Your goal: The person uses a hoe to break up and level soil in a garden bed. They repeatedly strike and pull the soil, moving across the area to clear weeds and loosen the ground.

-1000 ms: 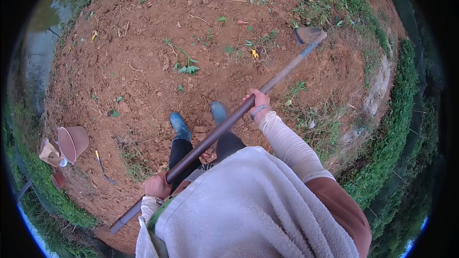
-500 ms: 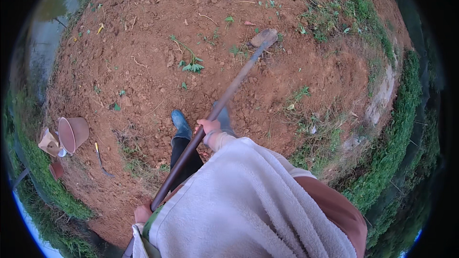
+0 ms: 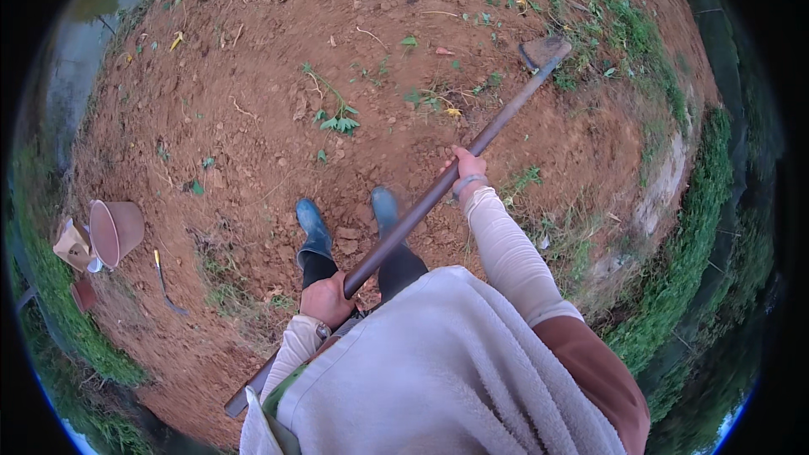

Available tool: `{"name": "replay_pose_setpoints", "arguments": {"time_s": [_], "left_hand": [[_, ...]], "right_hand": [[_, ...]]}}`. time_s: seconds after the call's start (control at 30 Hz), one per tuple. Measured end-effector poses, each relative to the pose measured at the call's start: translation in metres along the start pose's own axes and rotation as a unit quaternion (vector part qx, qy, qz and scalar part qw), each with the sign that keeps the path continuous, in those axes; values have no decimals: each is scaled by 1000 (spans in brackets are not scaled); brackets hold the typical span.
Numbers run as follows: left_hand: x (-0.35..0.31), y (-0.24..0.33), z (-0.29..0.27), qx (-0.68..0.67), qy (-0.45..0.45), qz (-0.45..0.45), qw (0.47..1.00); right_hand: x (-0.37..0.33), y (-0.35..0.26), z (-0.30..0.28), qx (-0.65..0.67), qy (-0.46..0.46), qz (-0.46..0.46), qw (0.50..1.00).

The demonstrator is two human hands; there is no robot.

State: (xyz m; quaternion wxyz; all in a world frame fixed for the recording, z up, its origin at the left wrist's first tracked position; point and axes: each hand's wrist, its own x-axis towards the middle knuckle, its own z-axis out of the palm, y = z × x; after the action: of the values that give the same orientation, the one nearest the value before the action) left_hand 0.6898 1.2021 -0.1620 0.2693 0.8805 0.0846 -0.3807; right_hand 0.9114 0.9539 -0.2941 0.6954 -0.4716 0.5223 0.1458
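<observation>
A long-handled hoe (image 3: pixel 425 202) runs slantwise across the view, from low on the left to the upper right. Its brown handle passes through both hands. My left hand (image 3: pixel 329 299) is wrapped round the handle close to my waist. Farther up, my right hand (image 3: pixel 468 165) grips it, with the arm stretched forward. The flat, soil-coloured hoe blade (image 3: pixel 543 52) is at the far right beside green weeds (image 3: pixel 611 13); whether it touches the ground I cannot tell. Below the handle show my blue rubber boots (image 3: pixel 313 229) on reddish soil.
At the left stand a brownish bucket (image 3: pixel 126 227), a paper bag (image 3: pixel 73 244) and a small reddish pot (image 3: pixel 83 295). A sickle with a yellow handle (image 3: pixel 158 265) lies near them. Cut leafy stems (image 3: pixel 339 124) are scattered over the soil. Water (image 3: pixel 76 63) borders the far left.
The hoe blade has swung to the right and farther out. My right hand has moved forward and right along with it. My left hand has come up and forward from the lower left.
</observation>
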Motion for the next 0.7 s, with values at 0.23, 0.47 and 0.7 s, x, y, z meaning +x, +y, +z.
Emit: {"name": "replay_pose_setpoints", "arguments": {"time_s": [0.23,0.47,0.7], "left_hand": [[-84,-66,-2,-11,-85,-116,990],[-131,-101,6,66,-39,-144,987],[-82,-68,8,26,21,-32,999]], "right_hand": [[-40,134,-10,-128,10,49,990],[-67,181,-18,-48,-69,129,988],[-71,70,-20,40,-118,142,982]]}}
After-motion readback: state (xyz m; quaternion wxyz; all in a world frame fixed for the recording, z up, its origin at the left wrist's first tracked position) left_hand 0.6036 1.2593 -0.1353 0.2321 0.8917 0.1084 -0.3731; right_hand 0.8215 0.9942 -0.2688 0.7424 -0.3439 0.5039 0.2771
